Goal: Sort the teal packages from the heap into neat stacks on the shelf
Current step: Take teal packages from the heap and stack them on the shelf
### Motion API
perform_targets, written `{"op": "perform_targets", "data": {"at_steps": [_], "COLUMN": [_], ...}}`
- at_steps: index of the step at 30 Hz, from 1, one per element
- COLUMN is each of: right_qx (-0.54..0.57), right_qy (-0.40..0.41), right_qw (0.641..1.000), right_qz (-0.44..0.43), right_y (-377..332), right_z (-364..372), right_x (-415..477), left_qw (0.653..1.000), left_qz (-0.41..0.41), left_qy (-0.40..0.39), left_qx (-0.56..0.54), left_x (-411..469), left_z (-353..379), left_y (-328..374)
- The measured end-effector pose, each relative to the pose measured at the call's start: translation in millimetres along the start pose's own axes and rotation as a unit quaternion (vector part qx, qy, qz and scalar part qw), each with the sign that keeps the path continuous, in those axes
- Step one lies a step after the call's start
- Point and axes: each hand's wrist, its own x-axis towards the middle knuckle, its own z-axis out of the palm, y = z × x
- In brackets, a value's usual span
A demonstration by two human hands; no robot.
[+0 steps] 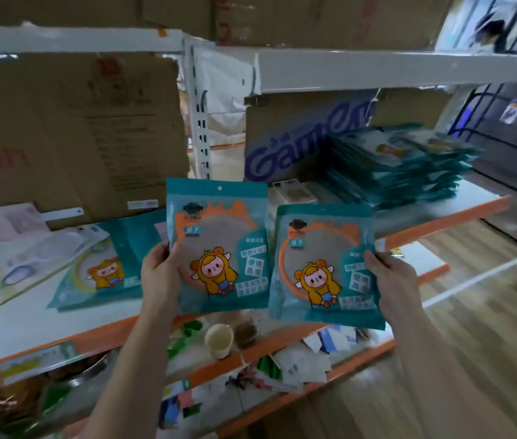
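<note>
My left hand [160, 274] grips the left edge of a teal package [222, 245] with an orange ring and a yellow cartoon figure, held upright in front of the shelf. Beside it, my right hand [393, 280] holds a second, matching teal package [320, 267] by its right edge. Both face me, side by side, above the white shelf board [29, 321]. A tall stack of teal packages [399, 166] stands on the shelf at the right. A few more teal packages [108, 267] lie flat on the shelf to the left.
Large cardboard boxes [70, 131] fill the back of the shelf, one with blue lettering [298, 147]. A pale pouch [29, 264] lies at the far left. On the lower shelf are a paper cup [219, 340], a metal bowl and scattered packets. Wooden floor lies to the right.
</note>
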Motion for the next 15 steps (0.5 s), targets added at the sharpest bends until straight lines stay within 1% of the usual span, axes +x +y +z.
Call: {"op": "perform_targets", "data": {"at_steps": [4, 7, 12, 15], "right_qx": [0.009, 0.012, 0.017, -0.009], "right_qy": [0.028, 0.037, 0.032, 0.033], "right_qw": [1.0, 0.999, 0.998, 0.996], "right_qz": [-0.003, -0.027, -0.053, -0.078], "right_y": [-14, -19, -41, -58], "right_z": [-38, -54, -73, -86], "right_x": [35, 65, 125, 162], "left_qw": [0.999, 0.999, 0.997, 0.995], "left_qz": [-0.009, -0.007, 0.002, 0.009], "left_qy": [-0.016, -0.028, -0.045, -0.045], "left_qx": [-0.027, -0.046, -0.066, -0.085], "left_x": [-2, 3, 24, 38], "left_z": [52, 92, 154, 192], "left_y": [1, 5, 11, 19]}}
